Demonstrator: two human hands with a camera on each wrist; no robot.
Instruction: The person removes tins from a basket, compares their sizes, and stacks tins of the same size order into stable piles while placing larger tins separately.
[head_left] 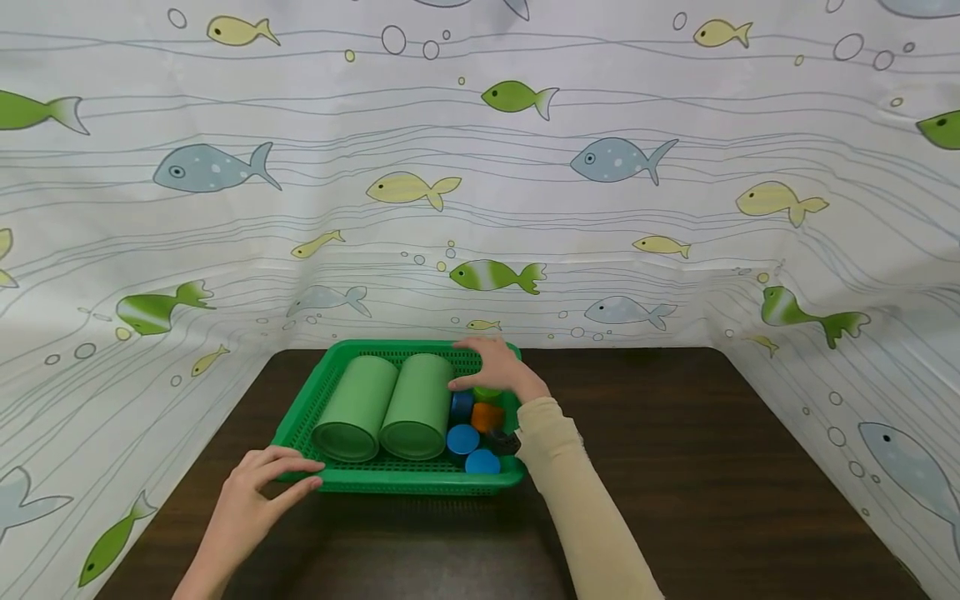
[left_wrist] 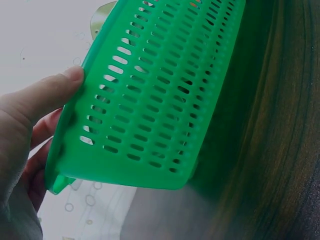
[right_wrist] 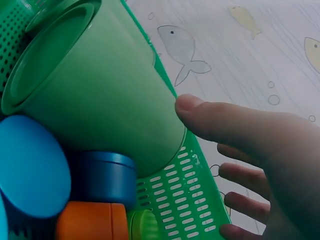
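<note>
A green plastic basket (head_left: 420, 477) with slotted walls holds two pale green cans (head_left: 423, 392) lying side by side. My left hand (head_left: 258, 492) pinches its rim at the front left corner, and in the left wrist view the thumb (left_wrist: 55, 90) lies on one side with the fingers behind. Over the back right part of the basket, my right hand (head_left: 498, 367) is spread with its thumb apart from the fingers. The right wrist view shows that thumb (right_wrist: 215, 117) beside a can and the fingertips around the rim; whether they touch it I cannot tell.
Right of the cans, the basket contains blue-lidded containers (head_left: 463, 439), a dark blue container (right_wrist: 107, 177), an orange one (head_left: 487, 417), a bright green one (right_wrist: 144, 225) and a black item (head_left: 501, 442). Below is a dark wooden table (head_left: 675, 467), with a fish-print sheet (head_left: 570, 225) behind.
</note>
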